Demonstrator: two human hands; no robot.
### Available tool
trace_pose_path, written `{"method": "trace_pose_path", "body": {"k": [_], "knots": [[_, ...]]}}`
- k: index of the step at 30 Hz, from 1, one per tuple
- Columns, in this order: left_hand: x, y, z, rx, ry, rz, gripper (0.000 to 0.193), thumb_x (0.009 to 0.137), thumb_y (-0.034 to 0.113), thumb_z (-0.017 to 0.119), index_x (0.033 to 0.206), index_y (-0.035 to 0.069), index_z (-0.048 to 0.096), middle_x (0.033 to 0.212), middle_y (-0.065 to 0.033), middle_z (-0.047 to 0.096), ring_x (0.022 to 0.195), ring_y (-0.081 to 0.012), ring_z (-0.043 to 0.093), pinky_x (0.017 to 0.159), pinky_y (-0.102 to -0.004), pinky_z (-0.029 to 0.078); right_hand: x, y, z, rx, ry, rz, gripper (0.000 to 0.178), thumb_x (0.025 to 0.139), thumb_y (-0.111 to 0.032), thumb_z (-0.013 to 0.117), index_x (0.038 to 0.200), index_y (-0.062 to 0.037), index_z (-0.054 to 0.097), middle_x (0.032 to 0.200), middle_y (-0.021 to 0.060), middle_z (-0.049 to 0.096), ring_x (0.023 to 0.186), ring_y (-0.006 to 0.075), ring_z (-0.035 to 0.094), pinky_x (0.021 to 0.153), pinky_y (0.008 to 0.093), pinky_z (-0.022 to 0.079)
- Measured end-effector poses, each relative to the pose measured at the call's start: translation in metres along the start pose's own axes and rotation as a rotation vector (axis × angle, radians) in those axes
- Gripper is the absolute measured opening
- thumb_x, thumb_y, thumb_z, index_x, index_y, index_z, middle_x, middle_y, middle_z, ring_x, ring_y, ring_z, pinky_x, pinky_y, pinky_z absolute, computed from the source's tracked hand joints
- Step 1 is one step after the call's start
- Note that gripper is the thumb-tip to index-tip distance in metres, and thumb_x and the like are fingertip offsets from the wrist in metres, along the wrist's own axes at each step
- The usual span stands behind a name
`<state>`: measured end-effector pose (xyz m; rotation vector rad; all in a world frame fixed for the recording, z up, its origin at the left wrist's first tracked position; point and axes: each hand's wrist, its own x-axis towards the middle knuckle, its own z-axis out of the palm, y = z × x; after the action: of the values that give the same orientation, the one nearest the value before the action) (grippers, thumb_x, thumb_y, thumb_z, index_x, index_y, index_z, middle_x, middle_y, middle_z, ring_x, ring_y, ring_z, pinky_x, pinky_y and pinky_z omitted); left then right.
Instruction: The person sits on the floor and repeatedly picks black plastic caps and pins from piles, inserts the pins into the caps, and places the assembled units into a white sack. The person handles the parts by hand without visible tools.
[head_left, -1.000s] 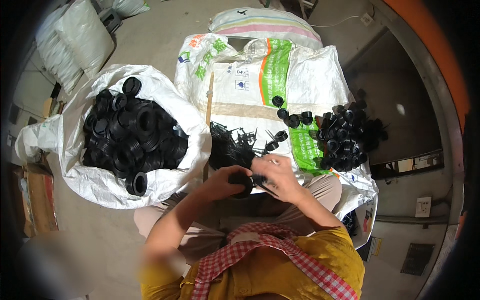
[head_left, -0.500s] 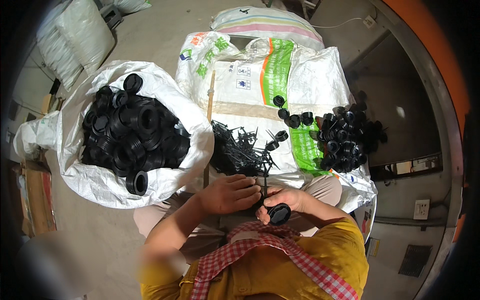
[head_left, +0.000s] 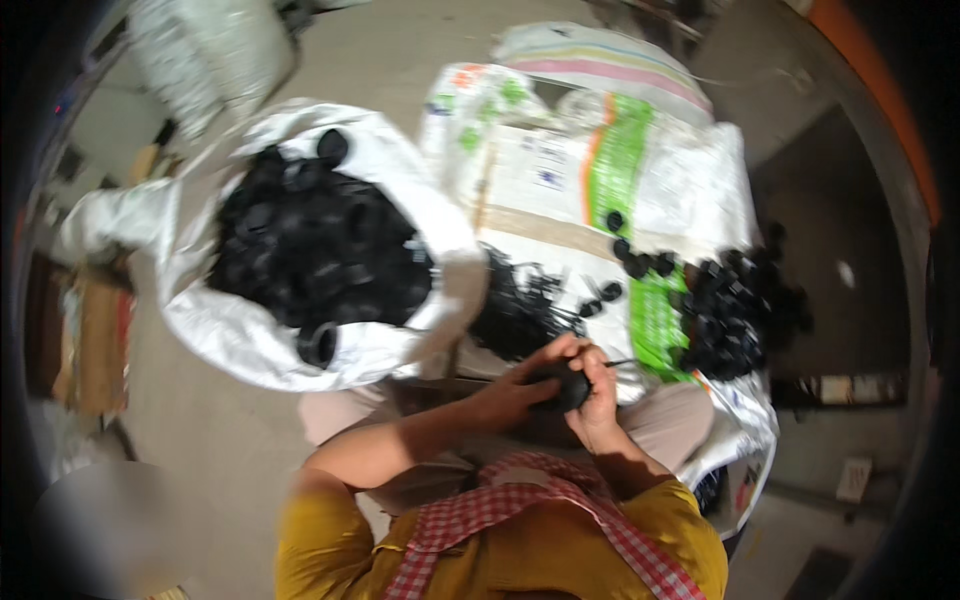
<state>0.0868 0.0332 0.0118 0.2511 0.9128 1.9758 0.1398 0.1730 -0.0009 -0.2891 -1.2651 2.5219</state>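
In front of my lap, my left hand (head_left: 515, 392) is wrapped round one side of a black round plastic cap (head_left: 566, 384). My right hand (head_left: 597, 402) closes on the cap's other side, so the two hands meet at it. A thin dark spike (head_left: 621, 361) sticks out to the right from my right hand's fingers. Just beyond the hands lies a heap of thin black plastic spikes (head_left: 525, 305). Motion blur hides the exact finger positions and the cap's details.
On the left stands an open white sack (head_left: 180, 305) full of black threaded caps (head_left: 320, 245). A pile of black capped pieces (head_left: 735, 315) sits at the right on flattened white-and-green sacks (head_left: 665, 190). A few loose black pieces (head_left: 640, 262) lie between. Stuffed sacks (head_left: 235, 60) stand far left.
The whole view has shifted, the scene moving rightward. My left hand has come onto the black cap beside my right hand; the spike, upright before, now points right.
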Motion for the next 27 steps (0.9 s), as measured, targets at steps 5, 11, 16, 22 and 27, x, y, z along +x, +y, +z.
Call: {"method": "trace_pose_path", "body": {"k": [5,11,16,22,27], "knots": [[-0.004,0.01,-0.013,0.286,0.104,0.115,0.045,0.088,0.002,0.055,0.132,0.008,0.046,0.122,-0.0039,0.053,0.114,-0.0165,0.05,0.094,-0.0311,0.043,0.024,0.007,0.019,-0.574,-0.132,-0.346,0.013,0.091,-0.007,0.05,0.091,-0.0003,0.061,0.098,0.01,0.058,0.089,0.0175,0.056,0.081,0.0296,0.043],[-0.016,0.032,-0.011,1.773,0.06,1.083,0.043,0.067,0.017,0.068,0.109,0.01,0.065,0.1,-0.012,0.053,0.092,-0.0262,0.051,0.074,-0.0401,0.042,0.068,0.053,-0.046,-0.72,0.18,-0.122,0.041,0.081,0.008,0.05,0.12,0.001,0.057,0.1,0.0122,0.063,0.091,0.0202,0.06,0.086,0.0326,0.046],[-0.033,0.112,-0.021,1.973,0.74,1.009,0.052,0.062,0.024,0.071,0.112,0.011,0.064,0.109,-0.0094,0.054,0.108,-0.0303,0.049,0.093,-0.0572,0.03,0.097,0.047,0.003,-0.741,-0.16,0.118,0.072,0.079,-0.018,0.072,0.138,0.0012,0.034,0.14,0.0193,0.041,0.13,0.0282,0.038,0.108,0.0346,0.027],[-0.035,0.156,-0.042,2.042,1.171,0.419,0.079,0.06,0.005,0.073,0.133,0.02,0.046,0.138,-0.009,0.039,0.133,-0.0379,0.027,0.098,-0.0724,0.016,0.171,0.032,0.165,-0.765,-0.317,0.238,0.071,0.087,-0.032,0.065,0.136,0.0086,0.033,0.131,0.0246,0.048,0.124,0.0302,0.045,0.1,0.0349,0.036],[-0.029,0.177,-0.058,2.029,1.039,0.571,0.075,0.062,0.004,0.071,0.132,0.019,0.047,0.134,-0.0122,0.041,0.13,-0.0406,0.03,0.1,-0.0655,0.024,0.219,0.04,0.184,-0.624,-0.347,0.165,0.028,0.085,-0.012,0.058,0.107,0.0051,0.062,0.093,0.0117,0.066,0.082,0.0182,0.06,0.074,0.032,0.046]]}}
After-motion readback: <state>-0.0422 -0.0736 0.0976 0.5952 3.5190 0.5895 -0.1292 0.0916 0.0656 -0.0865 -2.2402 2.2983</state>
